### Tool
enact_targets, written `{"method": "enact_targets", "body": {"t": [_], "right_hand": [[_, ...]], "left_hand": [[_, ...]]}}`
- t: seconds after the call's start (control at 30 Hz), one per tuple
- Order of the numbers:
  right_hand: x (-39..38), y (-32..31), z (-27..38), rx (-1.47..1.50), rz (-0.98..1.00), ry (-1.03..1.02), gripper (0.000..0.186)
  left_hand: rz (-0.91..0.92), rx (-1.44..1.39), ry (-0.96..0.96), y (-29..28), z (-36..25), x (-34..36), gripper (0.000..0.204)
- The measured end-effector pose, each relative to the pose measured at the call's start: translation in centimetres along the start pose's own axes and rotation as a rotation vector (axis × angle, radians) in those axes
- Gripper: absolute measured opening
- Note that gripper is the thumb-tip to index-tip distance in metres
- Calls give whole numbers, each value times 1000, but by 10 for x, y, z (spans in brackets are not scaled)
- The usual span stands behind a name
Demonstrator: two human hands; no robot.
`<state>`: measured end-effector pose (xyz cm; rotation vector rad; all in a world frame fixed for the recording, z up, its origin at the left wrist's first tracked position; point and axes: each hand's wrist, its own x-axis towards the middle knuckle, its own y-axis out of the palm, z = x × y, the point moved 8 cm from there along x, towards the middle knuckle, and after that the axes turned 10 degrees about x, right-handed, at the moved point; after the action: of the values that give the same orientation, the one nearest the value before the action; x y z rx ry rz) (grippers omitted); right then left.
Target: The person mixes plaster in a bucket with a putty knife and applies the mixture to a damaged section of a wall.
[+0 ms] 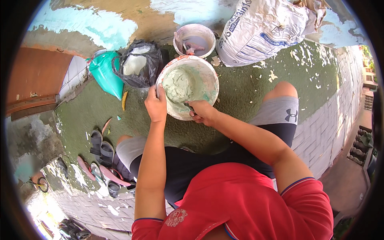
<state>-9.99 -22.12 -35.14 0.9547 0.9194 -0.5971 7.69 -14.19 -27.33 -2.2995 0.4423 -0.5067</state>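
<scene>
Left-hand fingers point(152, 93) grip the round white plastic bucket point(209, 82) at nine o'clock; right-hand fingers point(196, 116) clasp a dark tool handle point(189, 106) at five. Slackened left grip could spill pale-green paste point(178, 85).

Red shirt point(248, 196), striped sleeve trim point(297, 185), black shorts point(180, 170) with grey lower panels point(276, 111)

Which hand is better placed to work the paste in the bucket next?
Right, I'd judge: the right hand holds a mostly hidden tool near the pale green paste, while the left hand grips the left rim of the bucket.
</scene>
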Motion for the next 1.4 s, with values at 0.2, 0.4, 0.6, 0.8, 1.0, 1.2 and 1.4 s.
{"method": "enact_targets", "body": {"t": [0.2,0.4,0.6,0.8,1.0,1.2,1.4], "right_hand": [[3,27,-1,343,-33,41,7],[27,39,17,657,82,78,10],[49,41,54,1046,271,179,25],[12,-8,77,-145,-36,-228,17],[-20,19,85,-1634,-372,-739,27],[10,5,47,-1686,-244,-574,36],[22,7,22,-1072,-28,-333,37]], "left_hand": [[26,30,-10,1,0,-2,25],[17,-13,-10,3,9,-1,26],[73,1,-91,4,14,0,26],[33,13,-55,1,17,-1,26],[24,-27,-77,3,23,2,26],[17,-1,-68,0,17,0,24],[19,24,-50,0,16,-1,25]]}}
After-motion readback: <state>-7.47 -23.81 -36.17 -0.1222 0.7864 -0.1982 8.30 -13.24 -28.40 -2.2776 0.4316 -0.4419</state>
